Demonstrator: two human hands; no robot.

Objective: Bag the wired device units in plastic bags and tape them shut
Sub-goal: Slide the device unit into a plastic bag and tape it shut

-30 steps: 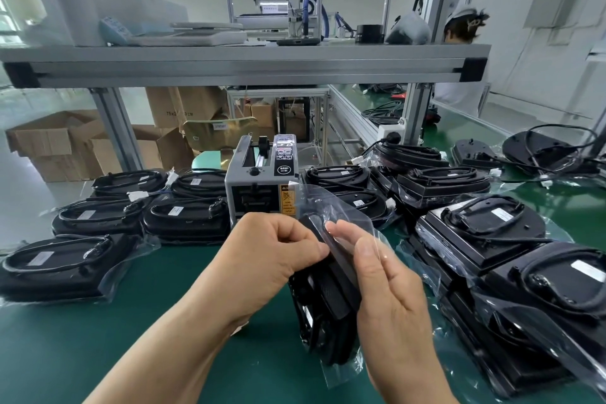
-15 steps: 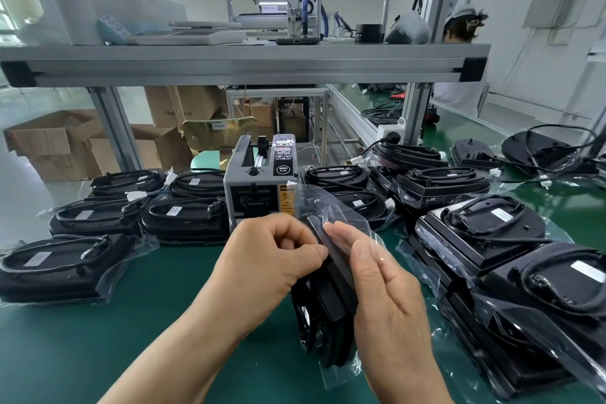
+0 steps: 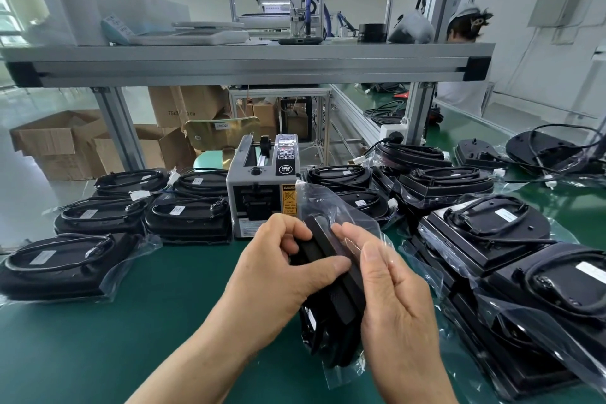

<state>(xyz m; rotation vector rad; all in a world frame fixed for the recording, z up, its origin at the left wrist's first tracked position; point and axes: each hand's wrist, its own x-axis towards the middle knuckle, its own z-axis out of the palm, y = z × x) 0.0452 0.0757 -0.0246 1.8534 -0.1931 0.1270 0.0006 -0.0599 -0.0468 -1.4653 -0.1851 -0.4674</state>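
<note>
1. Stretching from the near edge to the far side, a green desk [image 3: 98, 354] fills the lower scene in a bright factory room with white walls. A metal shelf [image 3: 249, 65] on aluminium posts crosses above it, and cardboard boxes [image 3: 59, 141] sit on the floor at far left.
2. A grey tape dispenser [image 3: 262, 193] stands at the middle of the desk, just beyond the hands. Bagged units [image 3: 65, 262] lie flat in rows to its left. Stacked units [image 3: 492, 233], black with coiled cables on top, sit to the right with loose film around them.
3. A person [image 3: 465, 23] is at the far right, behind the shelf.
4. The device unit [image 3: 334, 282] is at near centre between both hands, turned on its edge. Its long axis runs from low and near up toward the far side, with the upper end pointing at the dispenser. Whether the lower end touches the desk cannot be told.
5. The plastic bag [image 3: 328, 203] wraps the unit. Its open mouth stands up past the upper end, in front of the dispenser's yellow label.
6. The left hand [image 3: 278, 272] comes in from the near left and grips the unit's upper end, fingers [image 3: 282, 229] curled and thumb laid across the dark edge.
7. The right hand [image 3: 393, 298] comes in from the near right. Its fingers are nearly straight and close together along the unit's right face, pinching the bag's film against the thumb.
</note>
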